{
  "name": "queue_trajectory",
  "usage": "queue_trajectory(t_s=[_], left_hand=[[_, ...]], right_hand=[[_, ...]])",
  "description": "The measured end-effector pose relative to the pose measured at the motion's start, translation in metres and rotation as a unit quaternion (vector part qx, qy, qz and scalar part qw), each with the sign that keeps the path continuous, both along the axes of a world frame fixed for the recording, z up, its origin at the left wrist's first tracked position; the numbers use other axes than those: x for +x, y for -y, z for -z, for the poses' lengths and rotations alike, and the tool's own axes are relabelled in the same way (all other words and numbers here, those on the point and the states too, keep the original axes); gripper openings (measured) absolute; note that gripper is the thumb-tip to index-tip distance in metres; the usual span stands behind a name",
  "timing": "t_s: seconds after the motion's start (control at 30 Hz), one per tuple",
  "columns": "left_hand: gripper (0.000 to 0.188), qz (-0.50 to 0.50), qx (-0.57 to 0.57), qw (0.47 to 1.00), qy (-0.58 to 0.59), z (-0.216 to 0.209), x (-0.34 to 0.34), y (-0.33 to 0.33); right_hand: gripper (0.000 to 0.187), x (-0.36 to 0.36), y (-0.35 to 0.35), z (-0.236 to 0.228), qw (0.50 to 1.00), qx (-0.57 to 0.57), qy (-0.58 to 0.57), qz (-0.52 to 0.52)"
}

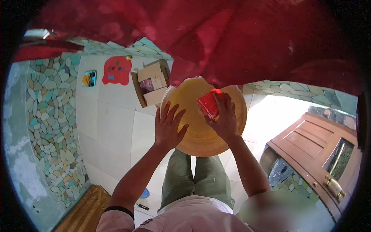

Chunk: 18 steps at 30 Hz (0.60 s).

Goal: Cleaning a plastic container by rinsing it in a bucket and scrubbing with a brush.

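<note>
A round yellow-brown wooden tabletop [189, 135] stands right in front of my legs. On its right half lies a red, block-like piece [208, 103] with a pale lower edge; I cannot tell whether it is a folded cloth or a packet. My right hand [223, 118] grips that piece from its right side, thumb below and fingers over the top. With fingers spread, my left hand [169, 127] rests at the table's left side and holds nothing. A large dark red cloth [262, 42] hangs over the far side and hides the table's far rim.
An opened cardboard box [154, 96] sits on the pale tiled floor [114, 127] left of the table. Beyond it lie a red cat-shaped mat [116, 70] and a small blue tray [89, 79]. A brown panelled door [309, 135] stands at the right.
</note>
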<state>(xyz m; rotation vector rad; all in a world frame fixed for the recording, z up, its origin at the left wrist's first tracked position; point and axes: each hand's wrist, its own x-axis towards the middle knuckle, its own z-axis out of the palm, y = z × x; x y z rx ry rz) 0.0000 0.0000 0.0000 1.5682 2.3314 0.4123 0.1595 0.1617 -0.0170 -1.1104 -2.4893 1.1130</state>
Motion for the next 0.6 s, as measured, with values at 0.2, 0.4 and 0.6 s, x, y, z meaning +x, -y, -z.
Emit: queue_trajectory(t_s=[0.2, 0.4, 0.6], left_hand=[[0.043, 0.014, 0.025, 1.000, 0.009, 0.004, 0.000, -0.002], [0.031, -0.010, 0.051, 0.998, 0.027, 0.004, -0.003, 0.004], [0.017, -0.005, 0.069, 0.997, 0.041, 0.009, -0.003, 0.007]], right_hand=[[0.089, -0.013, 0.006, 0.022, 0.958, 0.187, 0.136, -0.171], [0.084, -0.034, 0.003, 0.019, 0.923, 0.274, 0.137, -0.232], [0.083, -0.025, -0.003, 0.038, 0.992, 0.120, -0.011, -0.031]])
